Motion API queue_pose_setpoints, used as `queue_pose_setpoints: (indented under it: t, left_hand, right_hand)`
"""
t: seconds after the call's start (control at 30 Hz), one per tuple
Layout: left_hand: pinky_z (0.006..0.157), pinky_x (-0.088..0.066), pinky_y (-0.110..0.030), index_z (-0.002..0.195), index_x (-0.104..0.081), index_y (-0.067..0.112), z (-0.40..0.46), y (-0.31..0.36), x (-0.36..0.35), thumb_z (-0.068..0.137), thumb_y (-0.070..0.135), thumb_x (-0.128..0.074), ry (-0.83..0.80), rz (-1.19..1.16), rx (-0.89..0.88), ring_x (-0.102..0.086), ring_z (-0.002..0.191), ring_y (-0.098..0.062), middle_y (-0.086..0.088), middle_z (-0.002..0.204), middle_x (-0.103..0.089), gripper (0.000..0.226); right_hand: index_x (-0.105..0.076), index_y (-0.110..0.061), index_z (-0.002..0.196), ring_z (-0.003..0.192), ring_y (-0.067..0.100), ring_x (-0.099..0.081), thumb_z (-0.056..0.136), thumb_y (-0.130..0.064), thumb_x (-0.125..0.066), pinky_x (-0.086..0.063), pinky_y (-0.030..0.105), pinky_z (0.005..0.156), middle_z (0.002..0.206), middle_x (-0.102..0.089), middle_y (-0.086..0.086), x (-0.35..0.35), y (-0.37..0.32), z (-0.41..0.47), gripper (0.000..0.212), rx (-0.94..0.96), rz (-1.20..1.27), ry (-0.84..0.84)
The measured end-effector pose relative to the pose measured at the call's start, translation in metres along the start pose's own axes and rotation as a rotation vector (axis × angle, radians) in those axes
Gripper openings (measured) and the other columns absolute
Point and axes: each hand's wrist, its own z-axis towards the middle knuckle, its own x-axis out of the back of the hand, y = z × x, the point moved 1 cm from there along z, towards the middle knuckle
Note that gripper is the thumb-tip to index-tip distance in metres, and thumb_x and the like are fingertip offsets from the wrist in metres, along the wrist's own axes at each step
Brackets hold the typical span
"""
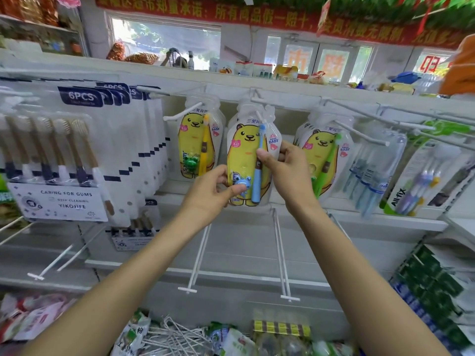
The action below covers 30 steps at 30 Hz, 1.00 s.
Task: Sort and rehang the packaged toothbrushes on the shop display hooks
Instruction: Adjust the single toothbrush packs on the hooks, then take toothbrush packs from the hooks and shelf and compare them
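A: What sort of place is this?

B: A shop aisle. A white display wall [257,242] carries rows of white hooks under a cluttered top shelf [257,86], with windows and a red banner [231,14] above.

A: And the pack being handled?

B: A bear-printed pack with a blue toothbrush [250,160] hangs on the middle hook [259,104]. The left hand [213,191] pinches its lower left edge, thumb on the blue frog toy. The right hand [288,165] grips its right edge, fingers curled behind and thumb on the brush handle.

A: What crowds it?

B: A yellow-brush pack [198,142] just to its left and a green-brush pack [323,155] just to its right, partly behind the right hand. Six-piece packs [56,160] hang farther left. Bare hooks [195,258] jut out below, over a bin of loose hooks [174,340].
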Motion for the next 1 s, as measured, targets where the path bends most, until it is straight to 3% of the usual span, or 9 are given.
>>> queue_pose_setpoints:
  t: [0.07,0.27,0.4,0.47,0.57,0.67,0.77,0.87,1.0]
  left_hand:
    - [0.064,-0.057,-0.037,0.099,-0.064,0.028,0.012,-0.008,-0.002,0.089,0.03,-0.073,0.034,0.045,0.008,-0.069,0.068,-0.011,0.006,0.088,-0.075,0.015]
    - [0.066,-0.055,-0.033,0.107,-0.065,0.023,0.031,-0.017,-0.01,0.089,0.036,-0.072,0.073,0.132,-0.009,-0.07,0.08,-0.013,0.005,0.092,-0.075,0.024]
    - [0.073,-0.061,-0.045,0.106,-0.064,0.03,0.028,-0.02,-0.01,0.087,0.048,-0.067,0.06,0.163,-0.002,-0.07,0.086,-0.012,0.006,0.096,-0.073,0.026]
    - [0.073,-0.061,-0.045,0.103,-0.067,0.028,0.024,-0.02,-0.006,0.09,0.052,-0.064,0.038,0.199,0.027,-0.071,0.078,-0.009,0.007,0.091,-0.073,0.028]
    - [0.078,-0.059,-0.039,0.092,-0.072,0.027,0.014,-0.019,0.004,0.094,0.057,-0.054,-0.006,0.413,0.05,-0.071,0.072,-0.01,0.009,0.08,-0.074,0.035]
    - [0.082,-0.054,-0.036,0.082,-0.075,0.03,-0.006,-0.019,0.014,0.098,0.056,-0.048,-0.039,0.709,0.063,-0.069,0.083,-0.019,0.007,0.082,-0.075,0.041]
    - [0.082,-0.055,-0.038,0.1,-0.076,0.03,-0.026,-0.019,0.019,0.097,0.053,-0.051,-0.041,0.776,0.001,-0.07,0.088,-0.021,0.004,0.09,-0.077,0.034]
    - [0.083,-0.055,-0.036,0.109,-0.072,0.032,-0.045,-0.014,0.017,0.095,0.044,-0.058,-0.022,0.654,-0.137,-0.069,0.09,-0.013,0.011,0.097,-0.074,0.023]
    - [0.091,-0.047,-0.036,0.124,-0.064,0.026,-0.065,-0.002,-0.001,0.094,0.035,-0.064,-0.084,0.656,-0.318,-0.06,0.111,-0.016,0.01,0.118,-0.067,0.031]
  right_hand:
    - [-0.074,-0.012,0.101,0.087,0.02,-0.075,0.092,-0.02,-0.07,-0.06,0.05,0.082,0.092,-0.078,0.004,-0.004,0.006,0.01,0.014,-0.01,-0.024,0.023]
    - [-0.075,-0.02,0.095,0.083,0.015,-0.075,0.088,-0.024,-0.072,-0.061,0.046,0.08,0.087,-0.078,0.0,-0.009,0.019,0.025,0.008,-0.017,-0.054,0.093]
    - [-0.074,-0.017,0.097,0.083,0.007,-0.074,0.092,-0.021,-0.07,-0.06,0.028,0.074,0.088,-0.077,-0.003,-0.007,0.019,0.02,0.007,0.003,-0.068,0.091]
    - [-0.074,-0.016,0.098,0.081,0.003,-0.073,0.094,-0.025,-0.069,-0.057,0.021,0.069,0.088,-0.076,-0.006,-0.006,0.019,0.014,0.011,0.009,-0.127,0.075]
    - [-0.072,-0.013,0.103,0.077,0.009,-0.071,0.094,-0.04,-0.066,-0.059,0.032,0.067,0.087,-0.075,-0.004,-0.003,0.02,0.003,0.029,-0.014,-0.33,0.043]
    - [-0.069,-0.014,0.107,0.077,0.011,-0.064,0.094,-0.039,-0.066,-0.05,0.025,0.063,0.09,-0.072,-0.005,0.007,0.02,-0.016,0.028,0.006,-0.623,0.063]
    - [-0.065,-0.015,0.114,0.084,0.014,-0.066,0.095,-0.03,-0.066,-0.054,0.034,0.076,0.098,-0.072,-0.004,0.02,0.024,-0.041,0.025,0.008,-0.735,0.061]
    - [-0.062,-0.019,0.116,0.09,0.014,-0.066,0.094,-0.026,-0.065,-0.056,0.042,0.08,0.104,-0.07,-0.006,0.034,0.028,-0.07,0.023,0.086,-0.794,0.001]
    - [-0.06,-0.017,0.125,0.108,0.019,-0.063,0.095,-0.024,-0.063,-0.053,0.039,0.088,0.119,-0.067,-0.001,0.055,0.023,-0.111,0.031,0.165,-0.921,-0.072]
